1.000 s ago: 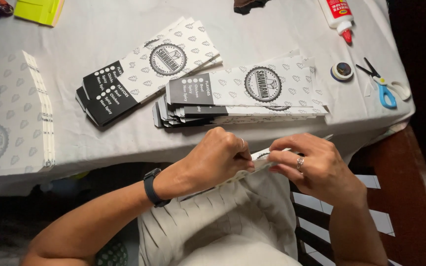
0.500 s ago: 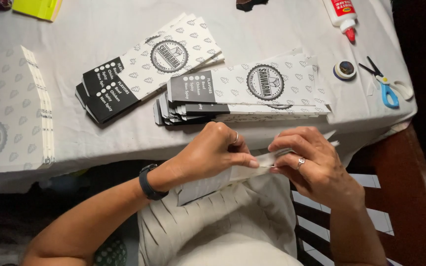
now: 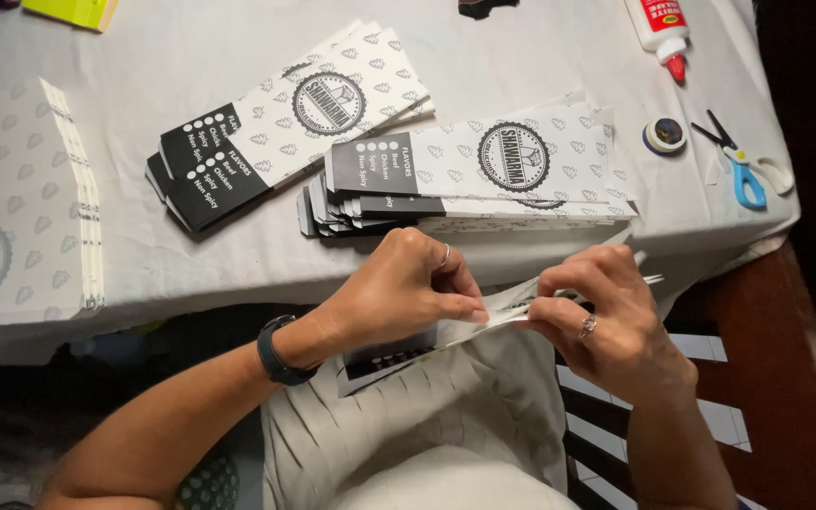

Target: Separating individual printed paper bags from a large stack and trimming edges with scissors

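I see a table [image 3: 540,57] under a pale grey cloth, its near edge across mid-frame, a dark wooden chair frame [image 3: 767,359] at its near right corner and dim floor below; a stack of flat printed sheets [image 3: 11,198] lies at the left edge, and two fanned stacks of black-and-white paper sleeves [image 3: 285,142] [image 3: 484,175] lie mid-table. My left hand [image 3: 399,293] and right hand [image 3: 606,326] hover just off the near edge, each pinched narrow on one flat sleeve [image 3: 498,312] stretched between them above my lap. Near the right edge sit a glue bottle [image 3: 661,26], blue-handled scissors [image 3: 743,170] and a small round tape roll [image 3: 665,135].
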